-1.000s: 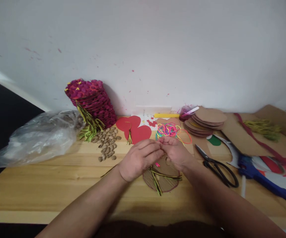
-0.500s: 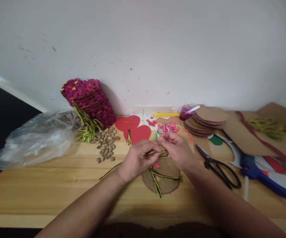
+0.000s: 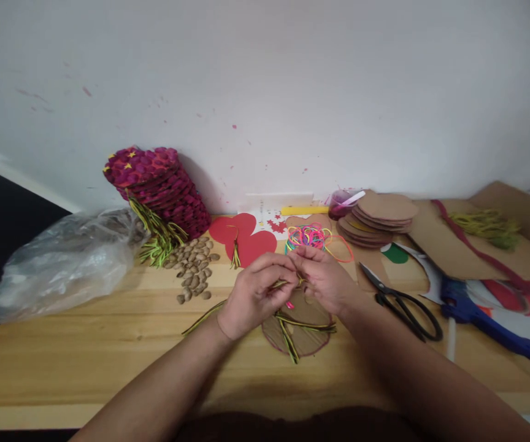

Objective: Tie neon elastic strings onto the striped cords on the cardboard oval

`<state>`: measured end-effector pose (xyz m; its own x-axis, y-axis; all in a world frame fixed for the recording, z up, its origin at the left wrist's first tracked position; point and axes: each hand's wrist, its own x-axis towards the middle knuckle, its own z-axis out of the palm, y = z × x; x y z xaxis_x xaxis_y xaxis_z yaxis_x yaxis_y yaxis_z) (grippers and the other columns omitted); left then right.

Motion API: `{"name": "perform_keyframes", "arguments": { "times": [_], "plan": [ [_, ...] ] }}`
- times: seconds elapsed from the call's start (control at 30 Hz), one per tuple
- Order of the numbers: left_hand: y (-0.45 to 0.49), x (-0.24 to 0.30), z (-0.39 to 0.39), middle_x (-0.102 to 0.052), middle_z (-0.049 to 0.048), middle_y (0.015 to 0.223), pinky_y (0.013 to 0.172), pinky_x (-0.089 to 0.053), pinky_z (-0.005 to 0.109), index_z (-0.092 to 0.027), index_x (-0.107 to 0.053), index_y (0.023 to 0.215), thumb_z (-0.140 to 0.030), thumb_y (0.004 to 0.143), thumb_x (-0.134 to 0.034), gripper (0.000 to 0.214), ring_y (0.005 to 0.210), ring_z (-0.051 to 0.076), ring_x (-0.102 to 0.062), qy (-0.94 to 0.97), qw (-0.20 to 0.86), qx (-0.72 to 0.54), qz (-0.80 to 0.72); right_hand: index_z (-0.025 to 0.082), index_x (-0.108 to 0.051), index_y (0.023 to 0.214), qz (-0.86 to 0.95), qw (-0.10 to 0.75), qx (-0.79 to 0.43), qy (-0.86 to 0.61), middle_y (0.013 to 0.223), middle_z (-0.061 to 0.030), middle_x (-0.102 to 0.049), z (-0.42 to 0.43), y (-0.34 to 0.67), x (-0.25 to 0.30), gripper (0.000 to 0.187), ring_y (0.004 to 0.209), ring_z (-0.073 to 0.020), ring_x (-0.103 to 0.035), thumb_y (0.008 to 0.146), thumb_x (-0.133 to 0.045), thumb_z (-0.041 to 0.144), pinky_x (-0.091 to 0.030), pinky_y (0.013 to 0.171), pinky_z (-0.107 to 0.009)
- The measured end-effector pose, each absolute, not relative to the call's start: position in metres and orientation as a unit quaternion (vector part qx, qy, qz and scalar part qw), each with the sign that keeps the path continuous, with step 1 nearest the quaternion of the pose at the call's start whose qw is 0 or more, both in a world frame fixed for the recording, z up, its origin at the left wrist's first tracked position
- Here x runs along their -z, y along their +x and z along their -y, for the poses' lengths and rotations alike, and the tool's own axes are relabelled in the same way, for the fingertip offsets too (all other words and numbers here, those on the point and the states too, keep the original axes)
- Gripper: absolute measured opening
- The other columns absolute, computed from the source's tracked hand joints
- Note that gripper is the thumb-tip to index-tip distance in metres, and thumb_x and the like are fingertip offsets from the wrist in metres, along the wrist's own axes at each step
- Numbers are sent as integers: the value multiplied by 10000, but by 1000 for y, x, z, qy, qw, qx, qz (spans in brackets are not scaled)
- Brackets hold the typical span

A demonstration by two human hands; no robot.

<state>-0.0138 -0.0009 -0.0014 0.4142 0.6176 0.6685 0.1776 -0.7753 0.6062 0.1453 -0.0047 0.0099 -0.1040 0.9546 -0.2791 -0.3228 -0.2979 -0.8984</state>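
Above a round cardboard disc (image 3: 313, 341), my two hands meet with their fingertips close together. My left hand (image 3: 262, 291) is closed in a pinch on black-and-yellow cord (image 3: 207, 316), whose loose end trails out to the left. My right hand (image 3: 327, 279) pinches the cord too, at a thin strand between the hands; my fingers partly hide it. Short bundles of cord (image 3: 290, 341) lie on the disc. A small pink piece (image 3: 289, 304) shows just under my left fingers. Behind my hands lies a tangle of neon cord (image 3: 308, 236).
Left are a stack of magenta discs (image 3: 164, 190), tassels (image 3: 157, 245), brown shells or nuts (image 3: 195, 267) and a plastic bag (image 3: 67, 264). Red paper hearts (image 3: 251, 245) lie behind. Right are cardboard discs (image 3: 380, 215), black scissors (image 3: 403, 307) and a blue glue gun (image 3: 490, 325).
My right hand has come slightly nearer my left, and its fingers have lowered and curled in. The whole view has shifted a little; the things on the table lie as before.
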Motion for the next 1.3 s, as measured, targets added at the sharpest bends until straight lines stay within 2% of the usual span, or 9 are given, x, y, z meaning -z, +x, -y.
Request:
{"name": "perform_keyframes", "arguments": {
  "times": [0.13, 0.23, 0.3, 0.4, 0.57, 0.67, 1.0, 1.17, 1.3],
  "plan": [
    [-13, 2, -2, -679, 24, 772, 653, -488, 219, -165, -655, 798, -136, 814, -642, 36, 692, 110, -611, 707, 386, -470, -361, 210, -610, 728, 456, 515, -538, -486, 630, 40, -550, 4, 152, -15, 283, 527, -97, -456, 721, -754, 453, -360, 495, -247],
    [-13, 0, -5, -657, 8, 696, 583, -443, 202, -152, -638, 776, -222, 787, -700, 94, 608, 96, -576, 590, 519, -468, -404, 223, -652, 753, 546, 534, -406, -501, 760, -14, -630, 3, 158, -15, 194, 719, -167, -574, 774, -720, 404, -455, 651, -308],
    [-13, 0, -8, -648, 3, 676, 569, -422, 194, -145, -638, 777, -275, 769, -734, 162, 589, 86, -560, 530, 571, -481, -402, 236, -662, 770, 597, 560, -305, -487, 924, -52, -666, 3, 159, -13, 136, 912, -224, -605, 785, -718, 360, -475, 759, -358],
    [-15, 0, -11, -631, -7, 644, 539, -390, 184, -137, -643, 786, -317, 754, -761, 218, 545, 67, -516, 459, 620, -505, -387, 249, -679, 805, 653, 539, -213, -487, 940, -50, -676, 5, 159, -12, 54, 946, -230, -602, 826, -686, 299, -471, 805, -373],
    [-16, 0, -14, -591, -30, 591, 500, -370, 176, -136, -644, 771, -323, 699, -804, 257, 498, 51, -481, 364, 682, -519, -364, 244, -681, 870, 686, 442, -287, -501, 798, -26, -698, 11, 153, -9, 96, 707, -182, -613, 885, -615, 312, -460, 626, -307],
    [-16, 0, -15, -611, -23, 600, 502, -376, 172, -136, -654, 772, -327, 683, -816, 266, 504, 52, -503, 342, 701, -510, -362, 239, -680, 857, 707, 412, -286, -498, 748, -14, -690, 13, 150, -7, 107, 635, -163, -589, 888, -604, 307, -443, 576, -291],
    [-20, 1, -16, -709, 37, 780, 505, -368, 163, -130, -679, 800, -299, 718, -799, 222, 603, 64, -580, 353, 730, -484, -328, 243, -661, 901, 707, 419, -305, -481, 879, -30, -739, 16, 146, -10, 61, 759, -187, -690, 880, -605, 258, -534, 695, -319],
    [-19, 0, -15, -671, 3, 684, 486, -353, 165, -137, -664, 787, -303, 677, -825, 256, 545, 58, -549, 349, 728, -483, -339, 247, -649, 892, 724, 437, -257, -468, 943, -48, -739, 15, 148, -11, 51, 846, -211, -697, 881, -599, 245, -549, 769, -350],
    [-17, 1, -15, -611, -27, 584, 466, -328, 168, -140, -665, 768, -299, 657, -832, 256, 492, 50, -493, 355, 710, -492, -357, 250, -639, 910, 726, 436, -251, -470, 943, -50, -731, 17, 147, -9, 49, 794, -202, -694, 889, -595, 254, -552, 743, -345]
  ]
}}
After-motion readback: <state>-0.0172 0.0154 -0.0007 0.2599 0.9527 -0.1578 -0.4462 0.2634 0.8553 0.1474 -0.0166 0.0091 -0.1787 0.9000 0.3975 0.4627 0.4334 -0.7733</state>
